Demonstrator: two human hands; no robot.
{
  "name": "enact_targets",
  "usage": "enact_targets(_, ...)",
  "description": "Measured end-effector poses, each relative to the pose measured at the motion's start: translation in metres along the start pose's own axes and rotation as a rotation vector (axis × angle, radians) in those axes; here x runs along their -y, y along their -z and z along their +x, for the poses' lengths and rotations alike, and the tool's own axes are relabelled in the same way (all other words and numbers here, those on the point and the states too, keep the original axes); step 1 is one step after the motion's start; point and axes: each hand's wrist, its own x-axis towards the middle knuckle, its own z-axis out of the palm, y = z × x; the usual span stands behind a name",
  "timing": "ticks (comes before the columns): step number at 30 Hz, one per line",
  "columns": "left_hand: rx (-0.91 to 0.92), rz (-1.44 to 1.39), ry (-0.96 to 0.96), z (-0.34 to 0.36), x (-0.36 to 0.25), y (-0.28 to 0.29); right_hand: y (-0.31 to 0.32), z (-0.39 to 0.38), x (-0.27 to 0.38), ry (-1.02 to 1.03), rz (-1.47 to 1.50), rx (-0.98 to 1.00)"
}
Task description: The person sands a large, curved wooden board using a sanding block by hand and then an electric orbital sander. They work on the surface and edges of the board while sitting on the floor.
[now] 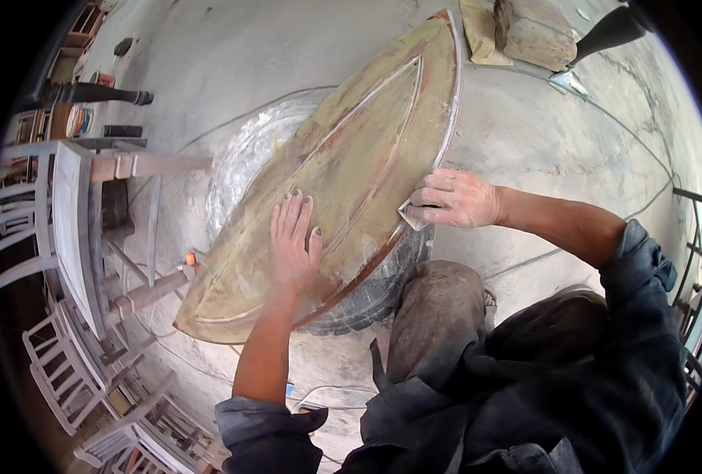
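One long board, shaped like a leaf with two sharp ends, lies flat on what looks like a dusty tyre, with both ends sticking out past it. I think it is stiff and quite heavy, too big to lift nicely with one hand. Its top looks dusty, so fingers might slide on it. The thin tips and the rim look like the parts that would chip first. I would hold it by its two long sides, near the middle, and keep off the points. It might also rock if someone pushed hard on one end.

The left hand lies flat on top with its fingers stretched out, gripping nothing. The right hand pinches a small folded sheet against the near long edge. I can't tell if the sheet is rough.

Close by is the person's dusty knee. Farther off, a brown block sits on the grey floor, and a pale chair is over on the left.
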Motion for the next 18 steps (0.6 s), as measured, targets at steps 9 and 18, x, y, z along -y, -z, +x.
enact_targets(9, -0.092, 0.045, 0.105, -0.003, -0.005, -0.003, 0.003, 0.012, -0.009, 0.243, 0.02, 0.148)
enact_targets(18, -0.164, 0.098, 0.125, -0.004, -0.006, -0.006, -0.001, 0.025, -0.003, 0.262, 0.133, 0.271)
